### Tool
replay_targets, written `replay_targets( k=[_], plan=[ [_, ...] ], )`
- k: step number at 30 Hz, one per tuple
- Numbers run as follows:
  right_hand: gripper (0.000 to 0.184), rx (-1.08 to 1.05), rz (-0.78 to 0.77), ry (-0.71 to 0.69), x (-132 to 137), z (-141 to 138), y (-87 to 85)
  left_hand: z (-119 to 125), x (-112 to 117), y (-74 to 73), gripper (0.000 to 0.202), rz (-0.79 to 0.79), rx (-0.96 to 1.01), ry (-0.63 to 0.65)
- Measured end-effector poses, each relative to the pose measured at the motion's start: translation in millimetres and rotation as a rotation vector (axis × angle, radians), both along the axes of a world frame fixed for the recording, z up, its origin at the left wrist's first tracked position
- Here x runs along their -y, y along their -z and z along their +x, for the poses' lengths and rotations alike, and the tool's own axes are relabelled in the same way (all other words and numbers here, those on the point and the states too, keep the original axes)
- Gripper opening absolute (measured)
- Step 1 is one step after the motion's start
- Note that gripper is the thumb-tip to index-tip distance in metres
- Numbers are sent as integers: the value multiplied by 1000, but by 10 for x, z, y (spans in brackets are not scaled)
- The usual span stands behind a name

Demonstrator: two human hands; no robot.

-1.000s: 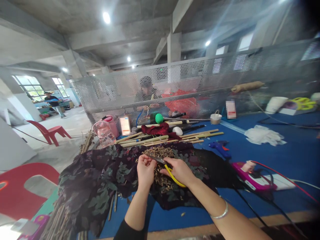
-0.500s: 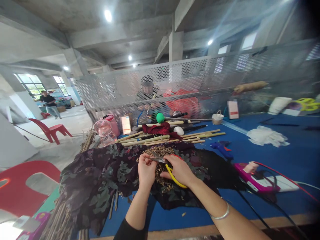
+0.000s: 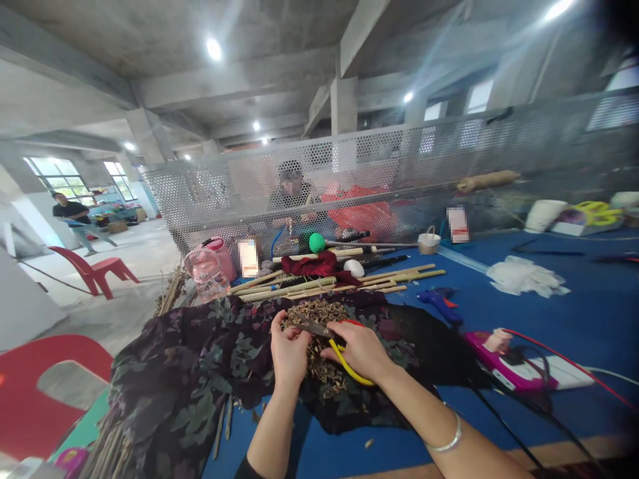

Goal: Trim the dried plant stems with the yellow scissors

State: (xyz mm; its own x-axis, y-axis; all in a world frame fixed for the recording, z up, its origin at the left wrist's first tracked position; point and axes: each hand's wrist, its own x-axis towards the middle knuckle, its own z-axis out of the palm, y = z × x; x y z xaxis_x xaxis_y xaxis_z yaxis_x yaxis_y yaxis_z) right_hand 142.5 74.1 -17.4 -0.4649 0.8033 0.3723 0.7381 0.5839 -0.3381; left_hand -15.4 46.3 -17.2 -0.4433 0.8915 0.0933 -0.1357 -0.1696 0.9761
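Over dried scraps [image 3: 319, 311], the right hand [image 3: 360, 347] holds scissors [image 3: 319, 329], apparently trimming at the bent-fingered left hand [image 3: 289, 352], whose contents are unclear; the next cut would call for steady hands.

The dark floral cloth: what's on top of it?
A heap of dry brown bits lies on the cloth. Scissors, the right hand and the left hand hide parts of it; anything beneath them cannot be seen.

Ceiling lamps [image 3: 214, 49] glare white overhead, and daylight bursts through the left-hand windows [image 3: 57, 174]! Pale streaks slant across the upper right beside a blackened corner, the right edge smeary and soft.
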Motion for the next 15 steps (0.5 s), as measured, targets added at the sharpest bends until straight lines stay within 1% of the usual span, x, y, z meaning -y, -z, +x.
replay_targets(
  k=[3, 6, 8, 12, 15],
  plan=[
    [36, -6, -23, 2, -10, 0, 3, -5, -4, 8, 76, -5, -5, 11],
    [28, -8, -55, -6, -24, 2, 13, -11, -13, 39, 79, -2, -22, 12],
    [28, -4, -73, -12, -32, 5, 24, -20, -23, 68, 80, 2, -40, 15],
    [32, 17, -97, -14, -35, 12, 37, -101, -57, 112, 75, -29, -96, -9],
    [31, -14, -84, -11, -21, 23, 18, -239, -94, 117, 66, -120, -206, -56]
  ],
)
